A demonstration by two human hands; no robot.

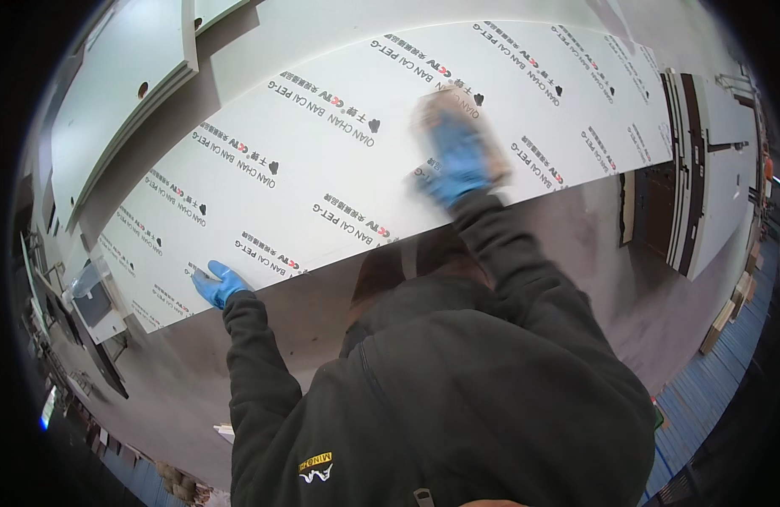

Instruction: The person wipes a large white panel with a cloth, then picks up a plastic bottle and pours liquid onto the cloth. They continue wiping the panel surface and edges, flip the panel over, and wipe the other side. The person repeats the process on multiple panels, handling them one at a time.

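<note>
A long white panel (305, 182) covered in printed protective film lies across in front of me. My right hand (457, 160), in a blue glove, is over the panel right of its middle and smeared by motion. Beneath that hand it holds a tan oblong pad (496, 162) against the panel; the blur hides whether this is a folded cloth or something firmer. At the near left edge of the panel rests my left hand (221, 285), also blue-gloved. Its fingers are stretched out with the thumb apart, and it holds nothing.
Stacked pale panels (128, 101) with a round hole in the top one stand at the far left. More panels, white and dark brown (690, 169), are stacked at the right end. A small grey tray-like thing (94, 304) sits at the left. Blue ribbed flooring (703, 397) shows lower right.
</note>
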